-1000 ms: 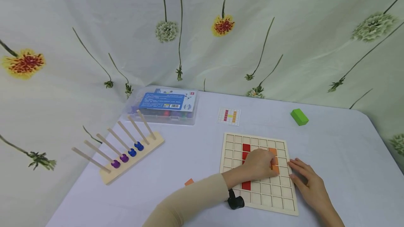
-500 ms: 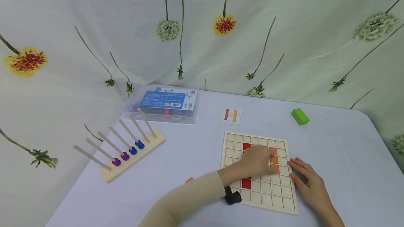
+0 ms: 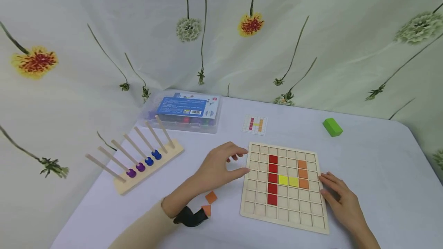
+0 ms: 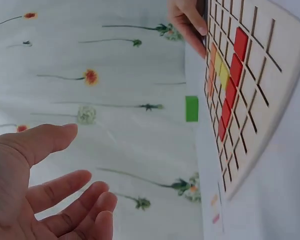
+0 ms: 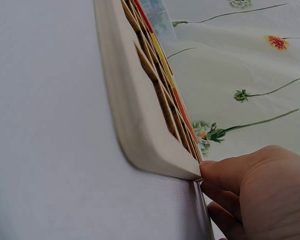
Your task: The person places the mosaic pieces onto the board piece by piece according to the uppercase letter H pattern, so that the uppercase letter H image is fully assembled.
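Note:
A wooden grid board (image 3: 259, 207) lies on the table in the head view. It holds a column of red square tiles (image 3: 272, 178), two yellow tiles (image 3: 283, 180) in a row and three orange tiles (image 3: 302, 173). Just off the board's left edge hovers my left hand (image 3: 216, 166), thumb and fingers apart and nothing between them. Two loose orange tiles (image 3: 211, 197) lie below that hand, one partly behind the black wrist strap. At the opposite edge, my right hand (image 3: 342, 201) touches the board's side with relaxed fingertips; the right wrist view shows its thumb (image 5: 225, 172) against the rim.
Behind the board lies a small pattern card (image 3: 255, 125) with a coloured grid. A green block (image 3: 332, 127) sits at the back right. On the left are a peg stand (image 3: 152, 168) with blue and purple beads and a clear plastic case (image 3: 183, 126) with a blue label.
My left hand has lifted from the orange tiles and moved left off the board, uncovering the red and yellow tiles. My right hand stays at the board's edge. The head view shifted slightly.

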Demonstrator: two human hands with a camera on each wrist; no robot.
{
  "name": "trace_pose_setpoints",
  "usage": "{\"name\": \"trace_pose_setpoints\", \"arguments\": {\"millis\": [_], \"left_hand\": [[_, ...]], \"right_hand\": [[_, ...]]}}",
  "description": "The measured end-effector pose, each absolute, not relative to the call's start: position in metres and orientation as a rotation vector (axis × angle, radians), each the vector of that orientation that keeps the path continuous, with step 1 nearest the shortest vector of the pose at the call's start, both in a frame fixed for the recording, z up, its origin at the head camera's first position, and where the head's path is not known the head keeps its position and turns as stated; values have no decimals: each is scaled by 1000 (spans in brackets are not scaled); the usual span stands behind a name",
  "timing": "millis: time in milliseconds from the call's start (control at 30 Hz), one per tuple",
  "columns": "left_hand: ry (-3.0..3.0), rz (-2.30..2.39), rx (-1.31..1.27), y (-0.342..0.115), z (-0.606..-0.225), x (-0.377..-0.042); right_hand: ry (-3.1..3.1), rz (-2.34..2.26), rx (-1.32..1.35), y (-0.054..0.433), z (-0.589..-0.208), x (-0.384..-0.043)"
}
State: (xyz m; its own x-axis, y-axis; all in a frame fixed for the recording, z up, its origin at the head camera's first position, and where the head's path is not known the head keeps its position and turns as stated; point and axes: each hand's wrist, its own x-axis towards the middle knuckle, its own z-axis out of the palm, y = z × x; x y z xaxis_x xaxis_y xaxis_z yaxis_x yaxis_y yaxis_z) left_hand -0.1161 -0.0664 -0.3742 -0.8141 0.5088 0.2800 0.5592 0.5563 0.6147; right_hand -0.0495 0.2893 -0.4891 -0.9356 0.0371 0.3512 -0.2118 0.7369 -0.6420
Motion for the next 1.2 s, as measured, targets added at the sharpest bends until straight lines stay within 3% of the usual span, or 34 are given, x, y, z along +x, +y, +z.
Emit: {"name": "trace_pose_setpoints", "arguments": {"millis": [200, 367, 767, 1200], "left_hand": [[-2631, -1213, -740, -121, -396, -94], [-2581, -1296, -582, -140, -421, -68], [-2572, -1173, -406, -135, -481, -45], [-2620, -900, -389, -127, -499, -52]], "right_hand": [[-2591, 1025, 131, 290, -489, -49], [-2597, 1032, 124, 289, -489, -50], [-2596, 1040, 129, 289, -491, -51], [-2625, 1022, 104, 289, -490, -50]]}}
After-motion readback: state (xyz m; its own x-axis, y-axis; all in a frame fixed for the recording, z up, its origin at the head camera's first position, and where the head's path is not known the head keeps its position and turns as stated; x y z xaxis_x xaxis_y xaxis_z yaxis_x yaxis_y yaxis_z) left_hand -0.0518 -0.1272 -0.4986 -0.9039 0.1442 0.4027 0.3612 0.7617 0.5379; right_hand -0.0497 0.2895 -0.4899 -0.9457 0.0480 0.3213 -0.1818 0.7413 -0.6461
